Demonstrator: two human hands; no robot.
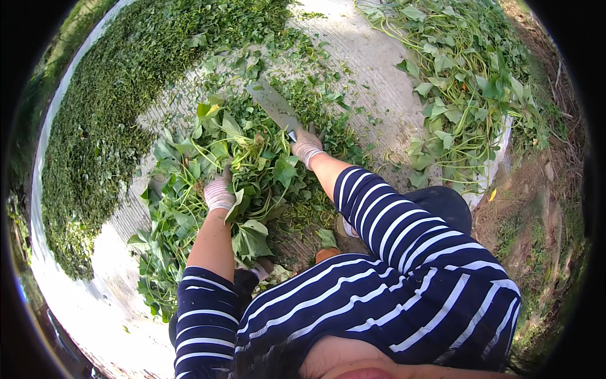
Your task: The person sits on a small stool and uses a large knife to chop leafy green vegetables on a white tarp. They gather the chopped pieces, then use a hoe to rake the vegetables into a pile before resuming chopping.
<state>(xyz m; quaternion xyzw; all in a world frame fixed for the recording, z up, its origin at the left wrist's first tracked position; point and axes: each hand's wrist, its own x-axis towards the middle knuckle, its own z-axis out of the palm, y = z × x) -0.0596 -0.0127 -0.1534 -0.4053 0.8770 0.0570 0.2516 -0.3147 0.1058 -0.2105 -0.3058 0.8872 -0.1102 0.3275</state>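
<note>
My right hand (307,146), in a pale glove, grips the handle of a broad cleaver (273,105) whose blade points up and left over chopped greens. My left hand (219,193), also gloved, presses down on a bundle of leafy green vines (243,158) that lies just left of the blade. The vines' stems run under my left hand toward the blade. My striped sleeves reach in from the lower edge.
A wide heap of finely chopped greens (120,107) covers a pale sheet (369,57) at the left and top. Uncut vines (464,76) are piled at the upper right. Bare earth and grass (543,208) lie to the right. A dark shoe (448,202) shows near my right elbow.
</note>
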